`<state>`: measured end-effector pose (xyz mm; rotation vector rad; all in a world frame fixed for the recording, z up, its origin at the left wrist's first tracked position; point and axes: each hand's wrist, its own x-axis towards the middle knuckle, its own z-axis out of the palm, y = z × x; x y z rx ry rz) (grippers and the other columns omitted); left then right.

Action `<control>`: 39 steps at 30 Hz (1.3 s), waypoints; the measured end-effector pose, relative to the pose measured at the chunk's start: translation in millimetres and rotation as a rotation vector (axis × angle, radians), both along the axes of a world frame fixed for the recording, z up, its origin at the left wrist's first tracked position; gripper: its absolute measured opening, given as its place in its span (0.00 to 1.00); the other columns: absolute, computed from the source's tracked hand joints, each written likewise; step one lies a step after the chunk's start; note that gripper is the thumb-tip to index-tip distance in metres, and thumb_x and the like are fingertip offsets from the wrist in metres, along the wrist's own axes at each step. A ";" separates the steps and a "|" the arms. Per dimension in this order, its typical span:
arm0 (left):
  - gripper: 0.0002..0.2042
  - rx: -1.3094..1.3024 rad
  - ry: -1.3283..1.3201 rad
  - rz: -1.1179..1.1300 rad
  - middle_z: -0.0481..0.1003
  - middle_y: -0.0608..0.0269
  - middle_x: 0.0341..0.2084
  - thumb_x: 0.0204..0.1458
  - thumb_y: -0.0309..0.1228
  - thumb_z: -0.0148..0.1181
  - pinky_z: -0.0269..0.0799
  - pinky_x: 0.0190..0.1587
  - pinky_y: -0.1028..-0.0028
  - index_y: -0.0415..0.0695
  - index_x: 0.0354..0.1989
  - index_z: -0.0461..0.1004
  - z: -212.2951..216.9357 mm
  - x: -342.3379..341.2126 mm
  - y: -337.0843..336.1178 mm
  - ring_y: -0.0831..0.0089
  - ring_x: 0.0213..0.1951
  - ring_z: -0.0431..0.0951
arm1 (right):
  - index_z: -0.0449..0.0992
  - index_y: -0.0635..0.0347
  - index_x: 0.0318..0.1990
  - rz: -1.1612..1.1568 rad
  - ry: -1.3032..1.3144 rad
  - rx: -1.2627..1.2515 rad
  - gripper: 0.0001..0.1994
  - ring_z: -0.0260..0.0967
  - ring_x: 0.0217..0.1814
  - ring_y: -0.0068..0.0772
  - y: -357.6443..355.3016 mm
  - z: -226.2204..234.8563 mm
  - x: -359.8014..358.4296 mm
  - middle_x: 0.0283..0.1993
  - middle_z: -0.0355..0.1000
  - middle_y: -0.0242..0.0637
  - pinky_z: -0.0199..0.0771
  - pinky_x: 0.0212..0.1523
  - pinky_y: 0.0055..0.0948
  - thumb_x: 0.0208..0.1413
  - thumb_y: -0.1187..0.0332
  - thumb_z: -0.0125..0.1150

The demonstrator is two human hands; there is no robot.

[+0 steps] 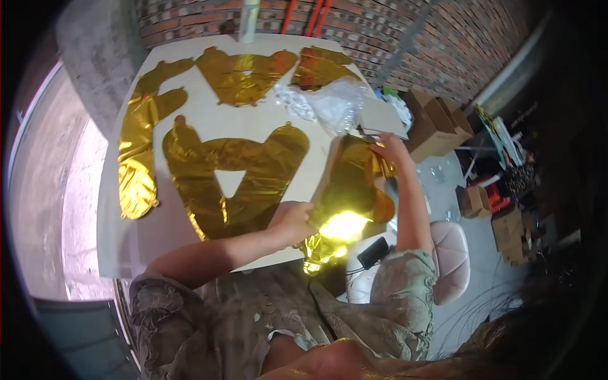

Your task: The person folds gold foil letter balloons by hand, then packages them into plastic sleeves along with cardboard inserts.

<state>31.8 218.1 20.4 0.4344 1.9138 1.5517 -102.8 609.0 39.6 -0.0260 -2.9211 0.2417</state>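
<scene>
My left hand (292, 223) pinches the near left edge of a flat gold foil balloon (345, 180), its fingers partly hidden by the foil. At the far right corner of the same balloon, my right hand (394, 152) grips the edge. Bright light glares off its near part, which hangs past the table's front edge. Just left of it lies another flat gold foil balloon (244, 152) with a triangular hole, its lower right side behind my left hand.
The pale table (133, 247) bears a curved gold foil balloon (136, 139) at left, more gold foil balloons (247, 73) at the back, and crumpled clear plastic (335, 104). A white chair (451, 263), a black phone-like object (373, 253) and cardboard boxes (437, 126) are at right.
</scene>
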 end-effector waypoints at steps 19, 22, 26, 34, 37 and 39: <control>0.22 -0.205 0.572 0.507 0.79 0.53 0.25 0.54 0.35 0.67 0.75 0.30 0.61 0.44 0.56 0.72 12.0 42.6 -182.4 0.56 0.27 0.80 | 0.80 0.61 0.44 0.422 -0.005 -0.375 0.11 0.76 0.38 0.30 -234.7 101.8 -87.5 0.36 0.80 0.39 0.74 0.41 0.30 0.59 0.64 0.64; 0.25 -0.371 0.768 0.543 0.77 0.51 0.22 0.54 0.35 0.66 0.73 0.29 0.59 0.42 0.60 0.69 1.5 33.1 -190.4 0.53 0.25 0.78 | 0.81 0.60 0.42 0.549 0.041 -0.182 0.13 0.77 0.39 0.47 -264.9 53.2 -143.2 0.37 0.79 0.48 0.73 0.40 0.40 0.55 0.60 0.65; 0.27 -0.505 0.823 0.540 0.76 0.52 0.21 0.53 0.36 0.67 0.72 0.28 0.58 0.42 0.61 0.68 -6.6 31.2 -199.4 0.53 0.23 0.77 | 0.82 0.59 0.42 0.476 -0.047 -0.028 0.14 0.77 0.39 0.48 -310.3 27.3 -170.0 0.36 0.79 0.46 0.74 0.39 0.39 0.55 0.59 0.65; 0.23 -0.465 0.657 0.548 0.75 0.54 0.20 0.51 0.38 0.69 0.74 0.30 0.62 0.42 0.54 0.74 -5.8 26.0 -205.5 0.56 0.25 0.78 | 0.79 0.54 0.53 0.564 0.242 0.182 0.19 0.71 0.58 0.48 -343.9 12.4 -102.5 0.55 0.75 0.42 0.55 0.70 0.57 0.54 0.59 0.67; 0.18 -0.338 0.695 0.643 0.76 0.55 0.22 0.53 0.37 0.69 0.74 0.30 0.63 0.41 0.49 0.77 11.5 29.3 -229.0 0.57 0.26 0.79 | 0.79 0.57 0.54 0.792 0.158 0.010 0.20 0.67 0.66 0.48 -367.9 19.3 17.4 0.59 0.74 0.43 0.53 0.72 0.59 0.54 0.63 0.68; 0.15 -0.405 0.584 0.609 0.78 0.56 0.29 0.52 0.34 0.69 0.75 0.36 0.63 0.44 0.46 0.80 18.2 25.1 -242.7 0.58 0.32 0.80 | 0.74 0.57 0.60 0.853 0.073 -0.036 0.27 0.58 0.74 0.55 -363.4 12.4 82.7 0.68 0.65 0.48 0.48 0.74 0.60 0.52 0.60 0.70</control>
